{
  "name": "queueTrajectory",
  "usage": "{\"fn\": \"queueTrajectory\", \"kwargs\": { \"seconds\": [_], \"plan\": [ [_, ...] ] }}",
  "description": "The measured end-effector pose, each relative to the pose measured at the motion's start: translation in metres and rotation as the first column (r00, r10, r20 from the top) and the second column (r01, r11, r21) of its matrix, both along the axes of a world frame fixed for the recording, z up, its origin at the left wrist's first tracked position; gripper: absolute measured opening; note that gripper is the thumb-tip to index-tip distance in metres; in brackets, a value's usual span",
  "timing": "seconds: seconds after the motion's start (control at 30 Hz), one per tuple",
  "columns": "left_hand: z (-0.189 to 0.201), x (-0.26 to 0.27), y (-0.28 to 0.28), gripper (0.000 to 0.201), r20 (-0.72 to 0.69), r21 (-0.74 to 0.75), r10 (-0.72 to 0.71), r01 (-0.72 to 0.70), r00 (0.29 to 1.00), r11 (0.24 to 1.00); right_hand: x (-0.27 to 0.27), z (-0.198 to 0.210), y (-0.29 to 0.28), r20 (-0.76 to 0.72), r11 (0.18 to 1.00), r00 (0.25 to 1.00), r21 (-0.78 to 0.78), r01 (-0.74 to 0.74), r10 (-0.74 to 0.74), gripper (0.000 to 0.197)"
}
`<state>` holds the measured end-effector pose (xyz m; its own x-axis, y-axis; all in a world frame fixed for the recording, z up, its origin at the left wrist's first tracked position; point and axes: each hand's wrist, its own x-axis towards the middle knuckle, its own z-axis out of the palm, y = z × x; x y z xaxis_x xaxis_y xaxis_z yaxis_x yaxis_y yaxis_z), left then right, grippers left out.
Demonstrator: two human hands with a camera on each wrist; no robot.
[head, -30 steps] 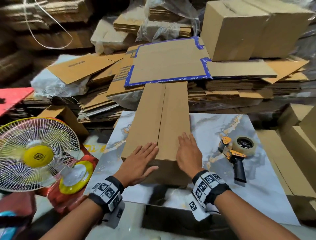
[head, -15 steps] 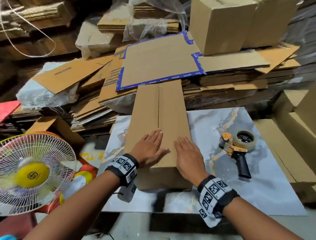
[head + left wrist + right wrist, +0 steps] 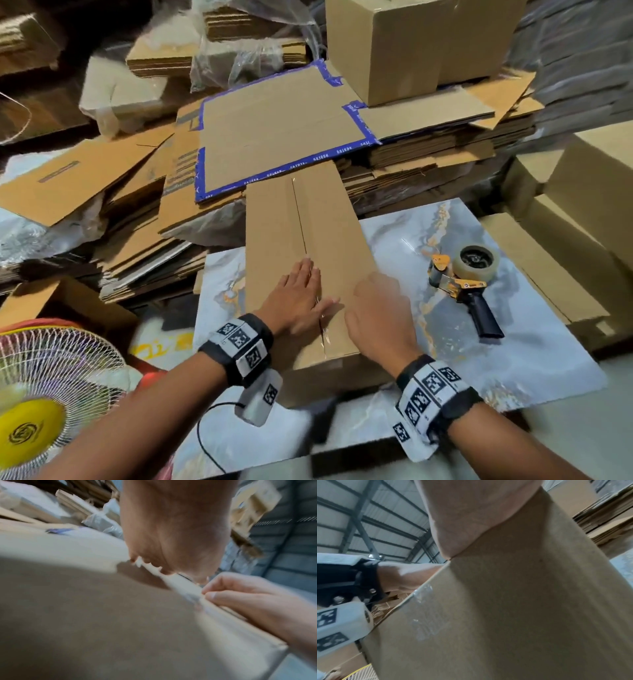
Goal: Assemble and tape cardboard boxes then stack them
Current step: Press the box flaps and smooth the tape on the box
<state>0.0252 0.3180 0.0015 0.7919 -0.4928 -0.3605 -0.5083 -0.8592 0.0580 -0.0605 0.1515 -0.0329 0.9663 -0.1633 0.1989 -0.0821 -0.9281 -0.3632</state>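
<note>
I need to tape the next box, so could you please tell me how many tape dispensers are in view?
1: the tape dispenser lies on the marbled table, right of the box. Others may be hidden among the cardboard.

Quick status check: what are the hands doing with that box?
Left hand flat on box seam. Right hand on box top, loosely curled. Tape dispenser idle alongside.

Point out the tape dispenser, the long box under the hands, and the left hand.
tape dispenser (image 3: 463, 285): head view, orange frame beside the roll.
long box (image 3: 308, 212): head view, top flap.
left hand (image 3: 297, 301): head view, back of hand.
</note>
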Motion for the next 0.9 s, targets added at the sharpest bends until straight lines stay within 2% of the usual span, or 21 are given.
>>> {"fn": "queueTrajectory", "kwargs": {
  "seconds": [0.07, 0.13, 0.2, 0.3, 0.37, 0.5, 0.57, 0.63, 0.67, 0.73, 0.8, 0.83, 0.87, 0.9],
  "plan": [
    [0.004, -0.015, -0.006, 0.085, 0.016, -0.047, 0.006, -0.006, 1.000, 0.999, 0.000, -0.004, 0.001, 0.062, 0.992, 0.998, 0.122, 0.021, -0.029, 0.026],
    [0.006, -0.036, -0.015, 0.081, 0.050, -0.100, 0.000, 0.005, 0.999, 0.995, 0.002, -0.009, -0.006, 0.137, 0.939, 0.989, 0.343, 0.004, -0.054, 0.025],
    [0.006, -0.057, -0.031, 0.080, 0.047, -0.183, 0.015, -0.006, 0.999, 0.983, 0.002, -0.012, -0.025, 0.099, 0.805, 0.983, 0.589, 0.069, -0.156, 0.024],
    [0.001, -0.077, -0.062, 0.084, 0.078, -0.273, 0.050, -0.027, 0.996, 0.962, -0.007, -0.031, -0.075, -0.061, 0.613, 0.940, 0.744, 0.266, -0.334, 0.021],
    [-0.003, -0.079, -0.085, 0.080, 0.119, -0.330, 0.090, -0.046, 0.989, 0.943, -0.015, -0.051, -0.114, -0.158, 0.554, 0.898, 0.739, 0.384, -0.411, 0.020],
    [-0.020, -0.073, -0.122, 0.077, 0.131, -0.368, 0.191, -0.131, 0.973, 0.921, -0.021, -0.100, -0.184, -0.383, 0.546, 0.814, 0.606, 0.578, -0.437, 0.019],
    [-0.032, -0.073, -0.128, 0.074, 0.148, -0.434, 0.230, -0.146, 0.962, 0.889, -0.018, -0.120, -0.209, -0.460, 0.605, 0.772, 0.484, 0.633, -0.439, 0.028],
    [-0.041, -0.077, -0.129, 0.064, 0.183, -0.572, 0.278, -0.128, 0.943, 0.810, -0.014, -0.135, -0.227, -0.482, 0.687, 0.741, 0.329, 0.648, -0.468, 0.039],
    [-0.042, -0.080, -0.128, 0.054, 0.207, -0.637, 0.317, -0.119, 0.925, 0.762, -0.010, -0.141, -0.235, -0.487, 0.702, 0.725, 0.275, 0.656, -0.487, 0.042],
    [-0.042, -0.087, -0.129, 0.038, 0.253, -0.709, 0.393, -0.107, 0.884, 0.697, 0.000, -0.151, -0.248, -0.510, 0.707, 0.722, 0.275, 0.652, -0.468, 0.049],
    [-0.040, -0.091, -0.129, 0.037, 0.268, -0.745, 0.444, -0.108, 0.855, 0.658, 0.014, -0.166, -0.260, -0.541, 0.666, 0.742, 0.388, 0.637, -0.395, 0.053],
    [-0.039, -0.092, -0.129, 0.041, 0.272, -0.751, 0.456, -0.110, 0.847, 0.651, 0.019, -0.166, -0.264, -0.574, 0.621, 0.738, 0.447, 0.644, -0.353, 0.054],
    [-0.041, -0.093, -0.131, 0.043, 0.276, -0.750, 0.464, -0.113, 0.842, 0.652, 0.026, -0.175, -0.270, -0.615, 0.540, 0.725, 0.514, 0.667, -0.309, 0.057],
    [-0.041, -0.094, -0.131, 0.043, 0.277, -0.749, 0.465, -0.114, 0.841, 0.653, 0.030, -0.179, -0.274, -0.660, 0.405, 0.706, 0.590, 0.699, -0.258, 0.057]
  ]
}}
